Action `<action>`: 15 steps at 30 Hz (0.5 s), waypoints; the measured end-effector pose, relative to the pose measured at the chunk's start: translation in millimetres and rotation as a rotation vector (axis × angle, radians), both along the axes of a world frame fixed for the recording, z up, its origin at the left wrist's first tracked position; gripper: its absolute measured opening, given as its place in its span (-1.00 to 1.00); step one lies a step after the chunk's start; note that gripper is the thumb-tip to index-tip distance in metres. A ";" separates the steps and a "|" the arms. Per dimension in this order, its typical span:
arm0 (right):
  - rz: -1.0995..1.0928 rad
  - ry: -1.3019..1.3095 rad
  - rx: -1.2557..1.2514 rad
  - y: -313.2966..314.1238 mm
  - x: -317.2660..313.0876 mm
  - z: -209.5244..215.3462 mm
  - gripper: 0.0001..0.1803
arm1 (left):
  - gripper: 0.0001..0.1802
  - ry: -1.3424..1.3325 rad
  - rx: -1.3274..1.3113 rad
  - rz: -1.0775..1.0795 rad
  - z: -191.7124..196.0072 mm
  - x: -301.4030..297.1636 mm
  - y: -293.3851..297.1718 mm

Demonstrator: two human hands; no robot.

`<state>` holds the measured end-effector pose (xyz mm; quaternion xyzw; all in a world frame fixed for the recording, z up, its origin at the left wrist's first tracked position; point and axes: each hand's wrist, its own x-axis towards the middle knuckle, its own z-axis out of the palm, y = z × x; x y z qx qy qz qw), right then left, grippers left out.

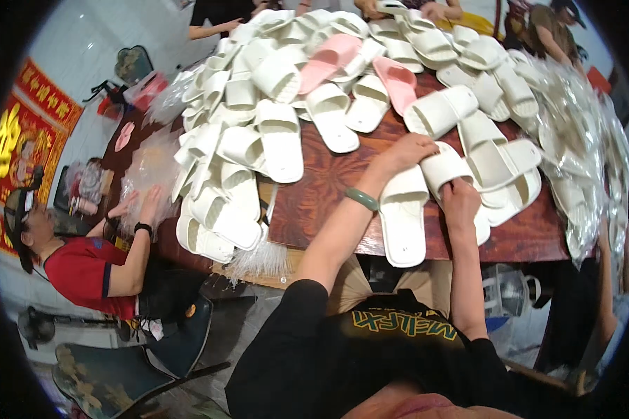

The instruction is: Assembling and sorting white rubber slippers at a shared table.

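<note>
A white slipper [446, 166] lies toe away from me on the table, between my hands. My left hand [411, 151], with a green bangle on the wrist, has its fingers curled onto the toe end of this slipper. My right hand [462, 204] is closed at the strap opening, fingertips tucked under the strap's edge. Just left of it, another white slipper [404, 227] lies sole down, its heel toward me. To the right, more white slippers [504, 164] overlap one another.
A large heap of white slippers [279, 143] covers the far and left table [335, 199], with pink slippers [330, 61] among them. Plastic-wrapped slippers [573, 167] line the right side. At left, a person in red [94, 269] handles clear plastic bags [147, 171]. Other people work across the table.
</note>
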<state>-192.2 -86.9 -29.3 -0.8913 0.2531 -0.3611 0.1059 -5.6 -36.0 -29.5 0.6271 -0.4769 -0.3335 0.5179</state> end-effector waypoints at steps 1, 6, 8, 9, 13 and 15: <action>-0.010 0.016 0.014 -0.8 -0.8 -1.6 -0.86 | -0.76 -0.016 -0.024 0.037 1.6 -1.7 2.8; -0.011 0.017 0.031 -2.4 0.6 -1.2 -0.87 | -0.79 -0.033 -0.111 0.189 9.6 -9.5 7.5; -0.005 0.033 0.022 -4.8 1.6 -4.4 -0.88 | -0.81 -0.018 -0.152 0.218 15.0 -11.9 10.7; -0.007 0.024 0.025 -5.0 2.1 -3.4 -0.88 | -0.82 0.014 -0.151 0.235 17.3 -12.1 11.4; -0.003 0.020 0.036 -4.5 3.1 -3.7 -0.89 | -0.83 0.054 -0.168 0.247 17.0 -12.4 13.3; -0.017 0.036 0.042 -3.1 5.3 -2.0 -0.88 | -0.83 0.007 -0.168 0.256 13.7 -10.4 16.1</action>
